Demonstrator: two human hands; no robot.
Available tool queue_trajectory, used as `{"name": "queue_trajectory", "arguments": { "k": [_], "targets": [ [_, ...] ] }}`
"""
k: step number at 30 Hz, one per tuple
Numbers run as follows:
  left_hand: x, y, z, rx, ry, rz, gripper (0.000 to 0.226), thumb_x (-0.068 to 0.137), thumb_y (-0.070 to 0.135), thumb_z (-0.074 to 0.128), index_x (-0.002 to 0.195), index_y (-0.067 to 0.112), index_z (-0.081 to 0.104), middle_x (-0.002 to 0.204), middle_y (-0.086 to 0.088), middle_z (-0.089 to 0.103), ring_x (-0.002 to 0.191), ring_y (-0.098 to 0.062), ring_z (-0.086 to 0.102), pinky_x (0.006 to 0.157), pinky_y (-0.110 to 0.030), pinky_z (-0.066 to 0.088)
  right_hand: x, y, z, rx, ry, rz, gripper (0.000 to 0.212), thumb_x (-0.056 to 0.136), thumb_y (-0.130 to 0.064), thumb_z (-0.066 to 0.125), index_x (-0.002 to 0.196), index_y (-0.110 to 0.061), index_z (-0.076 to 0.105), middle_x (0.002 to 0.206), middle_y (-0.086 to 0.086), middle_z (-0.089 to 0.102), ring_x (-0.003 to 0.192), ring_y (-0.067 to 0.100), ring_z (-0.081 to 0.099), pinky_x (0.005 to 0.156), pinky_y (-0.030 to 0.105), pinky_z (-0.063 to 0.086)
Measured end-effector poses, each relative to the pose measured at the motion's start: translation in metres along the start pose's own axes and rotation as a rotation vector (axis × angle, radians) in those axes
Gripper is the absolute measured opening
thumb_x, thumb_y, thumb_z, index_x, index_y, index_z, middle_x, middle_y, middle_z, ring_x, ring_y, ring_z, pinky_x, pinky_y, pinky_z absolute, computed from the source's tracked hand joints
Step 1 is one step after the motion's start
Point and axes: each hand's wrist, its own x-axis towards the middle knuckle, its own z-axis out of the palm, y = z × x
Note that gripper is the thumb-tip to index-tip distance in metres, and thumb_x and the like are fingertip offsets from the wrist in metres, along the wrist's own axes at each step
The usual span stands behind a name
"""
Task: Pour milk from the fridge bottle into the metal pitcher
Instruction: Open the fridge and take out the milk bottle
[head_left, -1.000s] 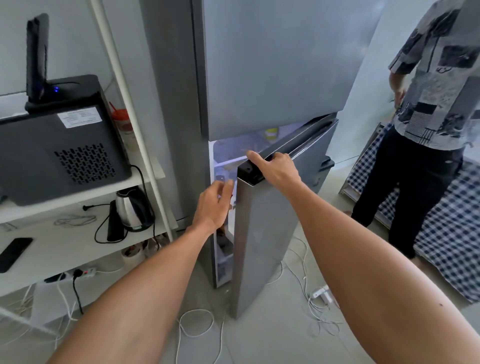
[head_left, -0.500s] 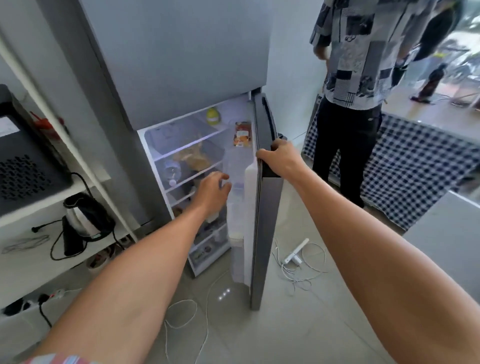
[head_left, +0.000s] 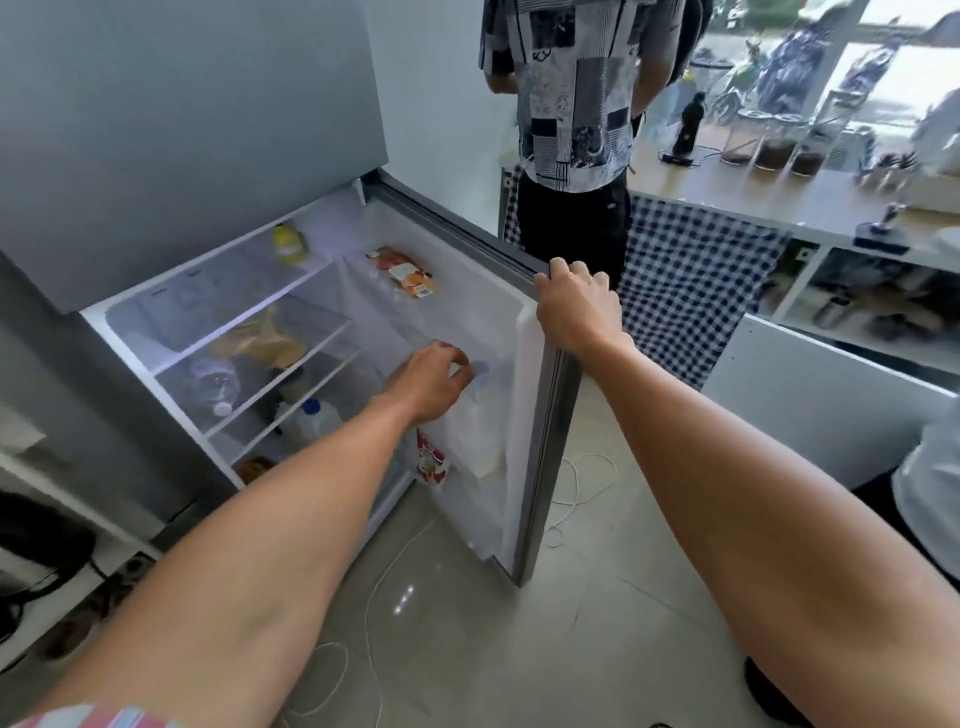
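Note:
The grey fridge's lower door (head_left: 540, 431) stands wide open. My right hand (head_left: 576, 306) grips the door's top corner. A white milk bottle (head_left: 480, 431) with a pale blue cap stands in the door's inner rack. My left hand (head_left: 434, 376) hovers at that cap, fingers curled and apart, touching or just short of it; I cannot tell which. A second white bottle with a blue cap (head_left: 311, 418) stands on a lower shelf inside. The metal pitcher is not in view.
A person in a patterned shirt (head_left: 571, 104) stands just behind the open door. A checked cloth (head_left: 691, 291) hangs under a counter (head_left: 779, 202) at the right. A red carton (head_left: 431, 462) sits beside the milk bottle. White cables (head_left: 374, 613) trail over the tiled floor.
The door has swung from a small gap to wide open under my right hand. My left hand has gone from the door edge into the fridge, to the bottle cap in the door rack.

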Motion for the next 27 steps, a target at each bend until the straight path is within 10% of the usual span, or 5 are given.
{"name": "queue_trajectory", "arguments": {
  "k": [13,16,20,27],
  "targets": [
    [0.015,-0.005,0.033,-0.037,0.166,0.164,0.037,0.105,0.035,0.055,0.136,0.015,0.059,0.14,-0.005,0.053,0.126,-0.025,0.053,0.098,-0.039,0.046,0.02,0.03,0.008,0.004,0.124,0.008,0.045,0.109,-0.044,0.033,0.123,-0.009,0.057,0.123,0.012,0.059,0.113,0.037,0.054,0.092,0.051,0.043],
    [0.008,-0.007,0.047,-0.215,0.35,-0.079,0.029,0.105,0.032,0.054,0.124,0.012,0.06,0.129,-0.007,0.052,0.111,-0.022,0.054,0.087,-0.034,0.044,0.02,0.032,0.013,0.018,0.185,0.0,0.045,0.107,-0.046,0.035,0.12,-0.01,0.06,0.12,0.011,0.061,0.112,0.037,0.055,0.092,0.05,0.044],
    [0.012,-0.01,0.078,-0.513,0.151,-0.425,0.035,0.108,0.032,0.044,0.089,0.007,0.06,0.095,-0.009,0.063,0.095,-0.03,0.062,0.072,-0.029,0.037,0.02,0.033,0.02,0.013,0.266,0.001,0.045,0.106,-0.045,0.039,0.122,-0.01,0.063,0.119,0.011,0.063,0.111,0.035,0.057,0.094,0.048,0.044],
    [0.033,0.009,0.118,-1.068,-0.119,-0.73,0.066,0.108,0.056,0.028,0.131,0.006,0.064,0.125,-0.008,0.067,0.11,-0.026,0.064,0.096,-0.036,0.05,0.021,0.033,0.032,0.008,0.389,-0.002,0.041,0.104,-0.044,0.044,0.111,-0.011,0.066,0.109,0.007,0.064,0.101,0.031,0.06,0.088,0.043,0.045]
  ]
}}
